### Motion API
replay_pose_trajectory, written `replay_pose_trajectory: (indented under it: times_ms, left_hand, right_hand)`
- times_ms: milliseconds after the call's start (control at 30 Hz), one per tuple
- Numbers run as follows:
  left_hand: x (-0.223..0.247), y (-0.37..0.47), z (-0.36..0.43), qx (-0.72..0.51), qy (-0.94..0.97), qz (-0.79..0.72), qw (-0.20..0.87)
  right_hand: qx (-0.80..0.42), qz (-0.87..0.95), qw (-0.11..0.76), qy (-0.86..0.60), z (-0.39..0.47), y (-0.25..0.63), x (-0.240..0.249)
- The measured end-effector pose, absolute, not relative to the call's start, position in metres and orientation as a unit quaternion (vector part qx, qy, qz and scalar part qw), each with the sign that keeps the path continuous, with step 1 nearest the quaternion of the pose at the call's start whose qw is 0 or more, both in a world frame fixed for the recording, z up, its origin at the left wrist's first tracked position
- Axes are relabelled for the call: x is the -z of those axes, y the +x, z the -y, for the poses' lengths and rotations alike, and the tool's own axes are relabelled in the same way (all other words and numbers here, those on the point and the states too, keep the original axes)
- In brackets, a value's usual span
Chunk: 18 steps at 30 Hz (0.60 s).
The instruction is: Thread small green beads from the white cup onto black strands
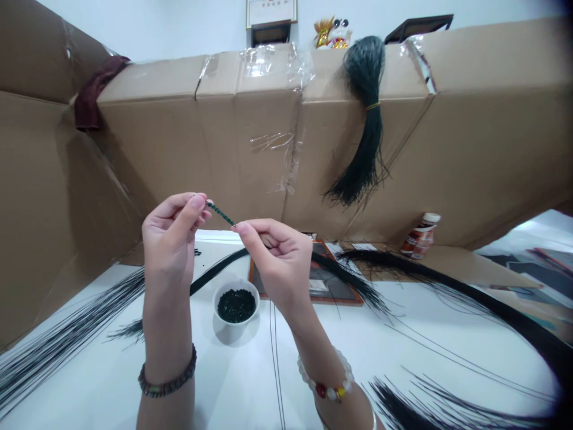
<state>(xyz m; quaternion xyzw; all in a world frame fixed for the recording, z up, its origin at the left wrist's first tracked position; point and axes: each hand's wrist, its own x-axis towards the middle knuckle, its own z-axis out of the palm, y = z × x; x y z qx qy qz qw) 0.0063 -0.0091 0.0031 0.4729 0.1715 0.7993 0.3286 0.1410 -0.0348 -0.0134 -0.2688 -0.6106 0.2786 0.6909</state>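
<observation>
Between my two raised hands runs a short strand of dark green beads, slanting down to the right. My left hand pinches its upper end, where a small pale bit shows at the fingertips. The lower end sits between thumb and forefinger of my right hand. Below the hands stands a white bowl filled with tiny dark green beads. Two thin dark strands hang or lie below my right hand; where they start is hidden.
A tied bundle of dark strands drapes over the cardboard wall. More long black bundles lie at left and right. A brown-framed board lies behind my right hand, with a white-capped bottle farther right.
</observation>
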Motion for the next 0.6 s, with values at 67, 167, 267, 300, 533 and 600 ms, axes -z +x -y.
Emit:
replay_pose_trajectory:
  times_ms: [67, 167, 267, 300, 533, 600]
  left_hand:
    - [-0.004, 0.009, 0.011, -0.797, 0.470, -0.166, 0.342]
    - [-0.005, 0.015, 0.014, -0.795, 0.456, -0.161, 0.366]
    - [-0.006, 0.020, 0.015, -0.791, 0.443, -0.153, 0.393]
    - [-0.006, 0.020, 0.015, -0.788, 0.442, -0.151, 0.400]
    - [-0.004, 0.014, 0.012, -0.776, 0.469, -0.162, 0.389]
    - [-0.004, 0.012, 0.010, -0.779, 0.475, -0.158, 0.378]
  right_hand:
    - [-0.263, 0.619, 0.691, -0.265, 0.035, 0.141, 0.014]
    - [-0.249, 0.620, 0.696, -0.263, 0.034, 0.141, 0.015]
    - [-0.242, 0.603, 0.711, -0.270, 0.033, 0.142, 0.017]
    - [-0.244, 0.596, 0.715, -0.271, 0.033, 0.142, 0.017]
    - [-0.280, 0.577, 0.721, -0.263, 0.031, 0.146, 0.013]
    - [-0.279, 0.585, 0.717, -0.256, 0.031, 0.148, 0.012]
